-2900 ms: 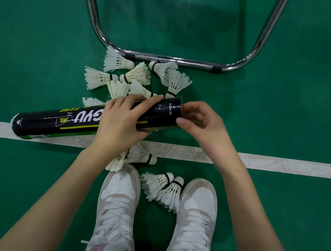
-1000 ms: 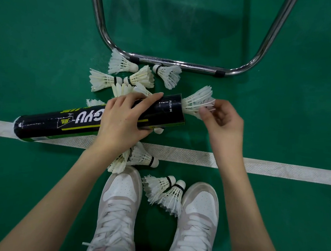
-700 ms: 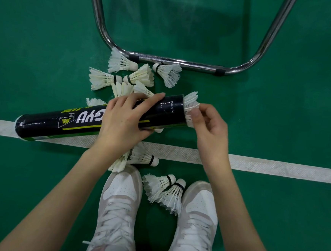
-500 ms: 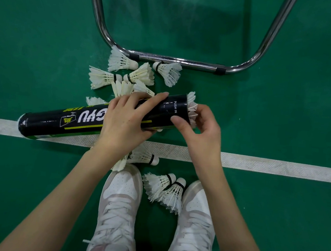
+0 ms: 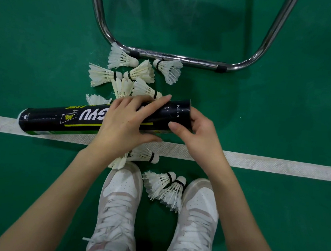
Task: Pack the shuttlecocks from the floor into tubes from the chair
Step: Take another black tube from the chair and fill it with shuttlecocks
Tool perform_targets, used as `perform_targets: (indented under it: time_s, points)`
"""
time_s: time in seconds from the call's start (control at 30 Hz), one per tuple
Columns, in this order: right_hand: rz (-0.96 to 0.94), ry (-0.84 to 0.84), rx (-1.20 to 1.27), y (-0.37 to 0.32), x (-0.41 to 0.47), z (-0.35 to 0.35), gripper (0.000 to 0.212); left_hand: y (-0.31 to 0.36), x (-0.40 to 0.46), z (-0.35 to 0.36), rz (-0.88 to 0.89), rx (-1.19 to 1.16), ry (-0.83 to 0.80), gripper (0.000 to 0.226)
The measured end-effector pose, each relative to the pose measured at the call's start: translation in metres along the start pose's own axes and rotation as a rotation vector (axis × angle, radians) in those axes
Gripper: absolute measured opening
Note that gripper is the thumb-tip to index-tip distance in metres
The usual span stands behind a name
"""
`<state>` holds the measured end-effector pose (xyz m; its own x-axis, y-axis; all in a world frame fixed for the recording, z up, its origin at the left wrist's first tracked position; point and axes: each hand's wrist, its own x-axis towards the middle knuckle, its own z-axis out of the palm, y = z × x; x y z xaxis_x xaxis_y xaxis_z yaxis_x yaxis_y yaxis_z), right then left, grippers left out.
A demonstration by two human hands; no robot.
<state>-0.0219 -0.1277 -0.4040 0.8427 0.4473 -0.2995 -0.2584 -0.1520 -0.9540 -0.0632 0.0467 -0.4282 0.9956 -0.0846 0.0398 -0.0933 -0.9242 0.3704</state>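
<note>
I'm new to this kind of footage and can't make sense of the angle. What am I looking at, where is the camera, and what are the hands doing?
There is no machine here. The camera sits on a person's head and looks down, so you see their own two arms, and their white shoes at the bottom.

The surface is a green sports floor with a white line across it. At the top is the bent metal base of a chair.

The left hand grips a long black tube held sideways. The right hand curls round its open end, thumb on the tube wall.

Loose white shuttlecocks lie on the floor: a cluster above the tube, some partly hidden under the left hand, and a pair between the shoes.
</note>
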Motion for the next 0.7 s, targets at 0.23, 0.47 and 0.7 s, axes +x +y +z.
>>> perform_targets:
  time_s: [0.23,0.47,0.7]
  points:
    - [0.005,0.01,0.0,0.005,-0.001,-0.004,0.03,-0.004,-0.002,-0.004,-0.097,-0.149,-0.054,0.078]
    - [0.03,-0.018,0.036,0.006,-0.002,-0.009,0.027,-0.018,-0.009,-0.002,-0.125,-0.018,-0.073,0.083]
    - [0.189,-0.248,-0.016,-0.002,0.007,-0.019,0.027,-0.018,-0.012,-0.003,-0.118,-0.039,-0.057,0.079]
